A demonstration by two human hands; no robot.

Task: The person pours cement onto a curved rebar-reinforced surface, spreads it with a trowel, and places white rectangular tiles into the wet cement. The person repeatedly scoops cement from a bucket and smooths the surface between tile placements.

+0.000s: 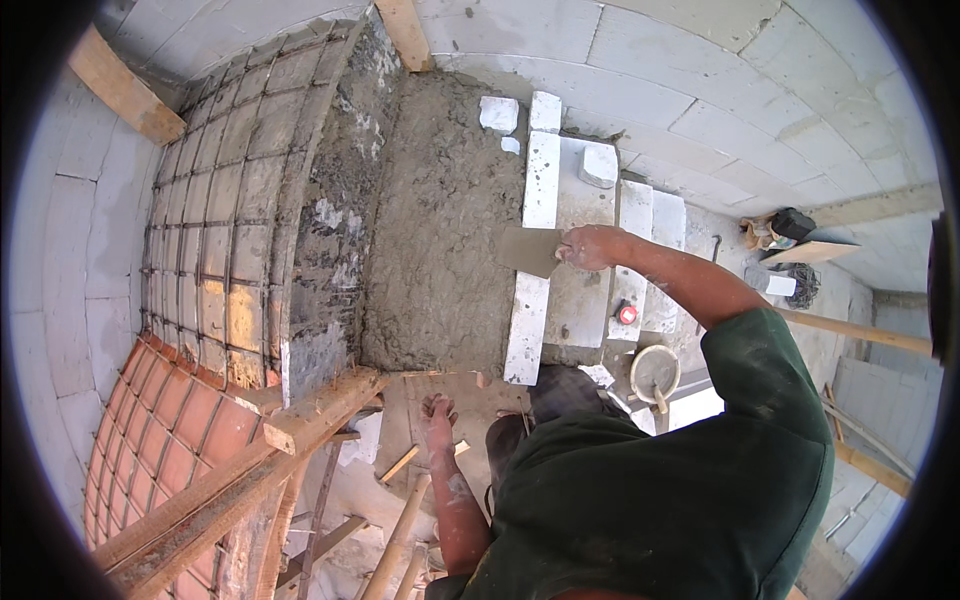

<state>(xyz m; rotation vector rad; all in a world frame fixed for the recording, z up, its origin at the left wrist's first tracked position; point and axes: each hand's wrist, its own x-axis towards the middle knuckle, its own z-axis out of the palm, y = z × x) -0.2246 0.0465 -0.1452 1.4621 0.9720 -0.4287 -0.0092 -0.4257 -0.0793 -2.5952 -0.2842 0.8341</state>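
Note:
My right hand (590,247) is closed round the handle end of a flat grey trowel (528,250). Its blade lies across the edge of a white block row (528,325) and reaches over the rough wet mortar (440,220) to the left. Most of the handle is hidden in my fingers. Lower down, my left hand (438,408) hangs below the mortar's near edge with its fingers curled in, and I see nothing in it. Small white block pieces (499,114) sit on the mortar's far right part.
White block steps (580,285) descend to the right; one carries a red round object (627,314). A bucket (655,373) stands beside them. To the left are a grimy formwork board (335,215), a rebar grid (225,215) and wooden beams (240,470). A block wall (680,80) runs behind.

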